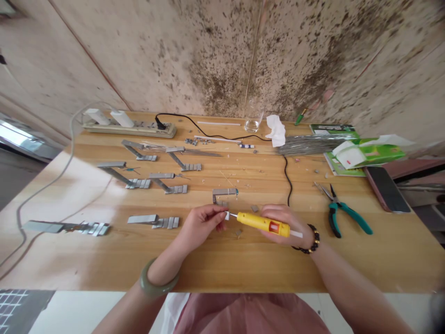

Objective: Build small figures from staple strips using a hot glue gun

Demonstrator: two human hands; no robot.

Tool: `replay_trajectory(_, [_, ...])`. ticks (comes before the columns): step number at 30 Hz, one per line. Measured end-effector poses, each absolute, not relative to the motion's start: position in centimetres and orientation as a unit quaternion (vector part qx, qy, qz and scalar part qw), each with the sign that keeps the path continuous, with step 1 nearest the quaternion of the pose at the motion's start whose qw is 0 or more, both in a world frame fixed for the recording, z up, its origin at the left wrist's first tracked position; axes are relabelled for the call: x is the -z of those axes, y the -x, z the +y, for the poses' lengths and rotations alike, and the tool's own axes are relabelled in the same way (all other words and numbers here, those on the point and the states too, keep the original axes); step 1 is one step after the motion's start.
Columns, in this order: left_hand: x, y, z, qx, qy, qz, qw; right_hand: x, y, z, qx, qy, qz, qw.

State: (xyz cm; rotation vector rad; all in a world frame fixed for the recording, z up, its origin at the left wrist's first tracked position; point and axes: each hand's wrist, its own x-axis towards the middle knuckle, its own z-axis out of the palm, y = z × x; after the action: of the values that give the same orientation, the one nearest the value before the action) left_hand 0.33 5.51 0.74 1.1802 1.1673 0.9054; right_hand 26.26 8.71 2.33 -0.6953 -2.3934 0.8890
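My right hand (287,217) is wrapped round a yellow hot glue gun (255,221), and a white glue stick (296,234) pokes out of its back end. The gun's metal nozzle points left and meets a small pale grey piece (227,215), pinched between the thumb and fingers of my left hand (201,225). Just beyond my left fingertips stands a grey angled strip piece (224,191) with a small blue bit at its right end. My fingers partly cover its lower part. Small grey squares (255,208) lie on the wood nearby.
Several similar grey angled pieces (168,189) stand on the left of the table (208,273). Green-handled pliers (335,204) and a phone (387,189) lie right. Behind are a power strip (139,129), a glass (251,124), a wire bundle (313,144) and a tissue pack (368,154). A black cord (288,176) runs toward my right hand.
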Motion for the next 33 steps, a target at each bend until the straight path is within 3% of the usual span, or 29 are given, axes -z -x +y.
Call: replay_trajectory(33, [-0.73,-0.32,5.64,-0.399,-0.497,0.492,0.593,-2.41,-26.04,8.54,-0.299,0.254,-0.888,0.238])
